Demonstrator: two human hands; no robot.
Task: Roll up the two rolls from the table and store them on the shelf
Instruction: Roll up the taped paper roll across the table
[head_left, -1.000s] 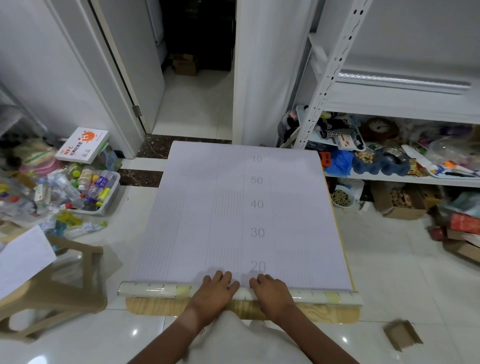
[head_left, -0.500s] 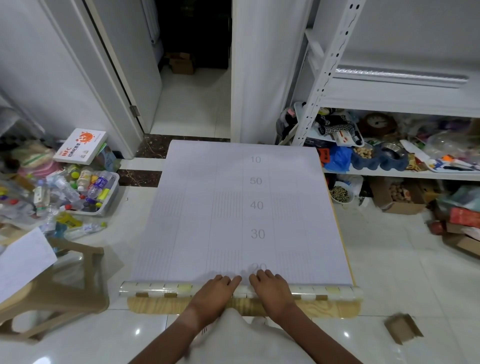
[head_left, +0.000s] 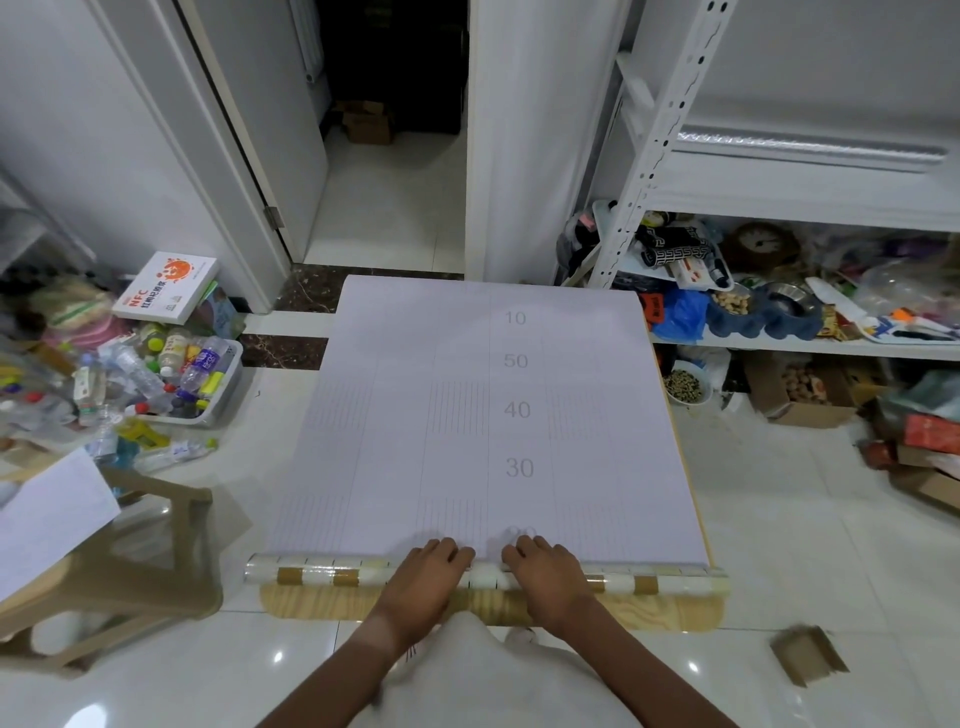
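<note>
our left hand (head_left: 427, 571) and right hand (head_left: 545, 570) lie side by side, fingers fairly straight, pressing on the roll (head_left: 322, 573) at the table's (head_left: 670, 613) near edge; neither grips it. we judge the job barely begun: only a thin tube is wound, checked in tan and white. beyond it the sheet (head_left: 467, 415) lies flat to the far edge, pale lilac, numbered 30 up to 10. we see no second roll on the table. the shelf (head_left: 810, 195) stands far right.
</note>
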